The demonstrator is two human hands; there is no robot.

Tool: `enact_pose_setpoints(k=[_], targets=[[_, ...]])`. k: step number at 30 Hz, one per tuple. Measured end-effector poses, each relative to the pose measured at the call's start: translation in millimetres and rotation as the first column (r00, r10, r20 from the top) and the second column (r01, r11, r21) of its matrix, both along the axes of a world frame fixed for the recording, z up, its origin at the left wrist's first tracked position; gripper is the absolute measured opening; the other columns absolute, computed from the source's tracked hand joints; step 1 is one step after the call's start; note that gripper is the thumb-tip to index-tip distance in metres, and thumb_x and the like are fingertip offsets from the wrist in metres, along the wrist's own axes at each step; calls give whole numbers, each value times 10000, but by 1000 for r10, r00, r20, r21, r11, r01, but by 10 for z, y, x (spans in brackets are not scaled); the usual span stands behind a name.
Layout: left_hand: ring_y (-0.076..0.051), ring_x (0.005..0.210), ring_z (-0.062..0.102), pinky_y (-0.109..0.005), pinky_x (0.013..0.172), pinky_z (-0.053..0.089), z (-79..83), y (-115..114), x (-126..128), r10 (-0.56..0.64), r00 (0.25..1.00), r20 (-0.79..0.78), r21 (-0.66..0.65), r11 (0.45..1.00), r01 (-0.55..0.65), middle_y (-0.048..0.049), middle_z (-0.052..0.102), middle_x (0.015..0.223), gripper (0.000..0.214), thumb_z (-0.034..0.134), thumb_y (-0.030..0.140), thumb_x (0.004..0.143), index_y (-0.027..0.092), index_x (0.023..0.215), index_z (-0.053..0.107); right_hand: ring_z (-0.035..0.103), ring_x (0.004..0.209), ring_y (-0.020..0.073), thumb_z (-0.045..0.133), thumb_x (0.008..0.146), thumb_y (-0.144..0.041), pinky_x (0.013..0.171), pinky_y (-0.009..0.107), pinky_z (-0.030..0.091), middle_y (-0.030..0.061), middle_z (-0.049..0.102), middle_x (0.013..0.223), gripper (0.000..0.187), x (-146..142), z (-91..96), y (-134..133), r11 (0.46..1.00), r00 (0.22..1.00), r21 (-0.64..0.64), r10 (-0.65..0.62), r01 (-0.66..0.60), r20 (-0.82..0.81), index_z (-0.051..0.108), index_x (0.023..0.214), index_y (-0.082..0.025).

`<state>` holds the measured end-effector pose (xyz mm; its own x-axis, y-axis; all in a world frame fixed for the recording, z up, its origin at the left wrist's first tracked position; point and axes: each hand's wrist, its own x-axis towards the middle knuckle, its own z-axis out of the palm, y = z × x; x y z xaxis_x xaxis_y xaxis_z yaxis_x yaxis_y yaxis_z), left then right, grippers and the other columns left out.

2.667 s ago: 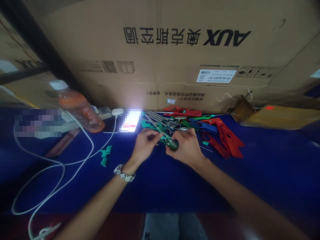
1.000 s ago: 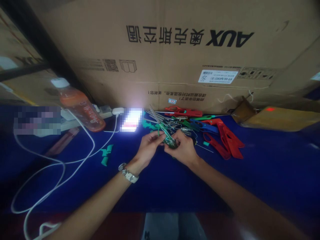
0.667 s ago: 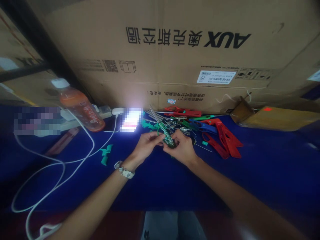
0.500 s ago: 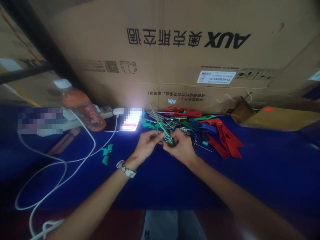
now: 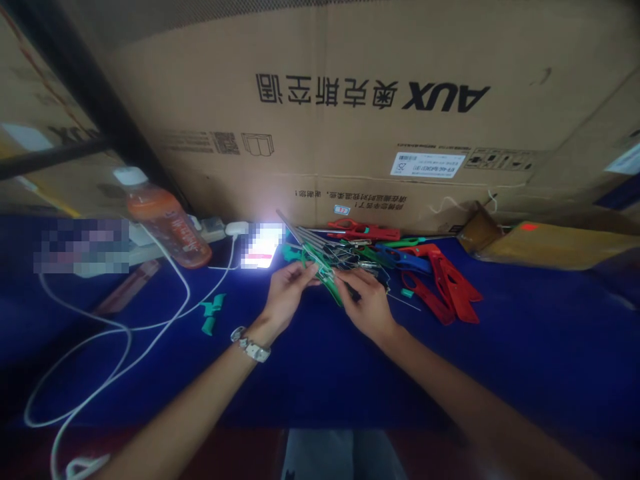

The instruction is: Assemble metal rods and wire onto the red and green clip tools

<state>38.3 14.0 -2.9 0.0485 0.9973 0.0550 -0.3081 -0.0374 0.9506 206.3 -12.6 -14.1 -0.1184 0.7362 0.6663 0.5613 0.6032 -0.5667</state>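
Between my two hands is a green long-necked lighter (image 5: 330, 283), its metal tube slanting up and to the left, with wires and small parts showing along its open body. My left hand (image 5: 289, 288) pinches it from the left, near the tube end. On the other side the fingers of my right hand (image 5: 367, 297) are closed on its lower body. Just beyond my hands lies a heap of metal tubes, wires and small parts, partly hidden. Red lighter shells (image 5: 457, 283), a blue shell (image 5: 404, 258) and a red lighter (image 5: 365, 230) lie around that heap.
A large cardboard box (image 5: 320, 133) walls off the back of the blue tabletop (image 5: 320, 373). At left stand a drink bottle (image 5: 170, 227), a lit phone (image 5: 263, 247) and a looped white cable (image 5: 127, 340). Green plastic pieces (image 5: 213, 310) lie nearby. A yellow packet (image 5: 545, 247) lies at right.
The green lighter has turned so its tube leans further left and more of its body shows. My right hand's fingers have straightened along it. The whole view has shifted slightly.
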Motion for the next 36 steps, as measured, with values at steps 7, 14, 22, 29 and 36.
enact_pose_setpoints(k=[7,14,22,29,36], targets=[[-118,779,631,-246,749,573,16,19,-8,-40,999,24,-9,999,40,-24,695,847,319,885,392,659,132,805,772,548,410,112,564,931,-555,384,239,416,0,684,666,398,-13,12,46,776,866,-510,89,-370,-493,618,1047,-179],[-137,811,667,-260,767,579,60,53,-55,-173,985,24,-81,981,174,-35,714,856,331,900,385,634,136,815,778,471,440,85,418,1003,-558,436,212,372,-55,535,568,391,-31,12,11,798,922,-522,105,-302,-372,524,883,-202],[-123,751,666,-236,696,568,84,11,-25,-113,987,114,-193,972,133,7,669,757,345,933,371,564,140,709,721,451,442,91,407,1011,-546,463,231,366,-60,520,558,383,-41,25,24,800,924,-520,110,-301,-366,530,897,-202],[-143,739,702,-274,774,589,127,88,-112,-196,979,60,-219,954,204,-28,725,740,343,930,370,586,125,750,754,439,437,92,422,998,-569,441,226,346,-57,521,558,395,-38,-14,16,795,912,-519,104,-316,-396,523,873,-208],[-161,705,721,-267,696,600,166,84,-136,-194,980,-54,-181,967,181,-47,733,721,346,872,436,675,129,750,732,444,428,92,428,996,-569,437,222,350,-57,534,558,393,-46,-26,27,803,915,-509,106,-310,-390,529,884,-206]])
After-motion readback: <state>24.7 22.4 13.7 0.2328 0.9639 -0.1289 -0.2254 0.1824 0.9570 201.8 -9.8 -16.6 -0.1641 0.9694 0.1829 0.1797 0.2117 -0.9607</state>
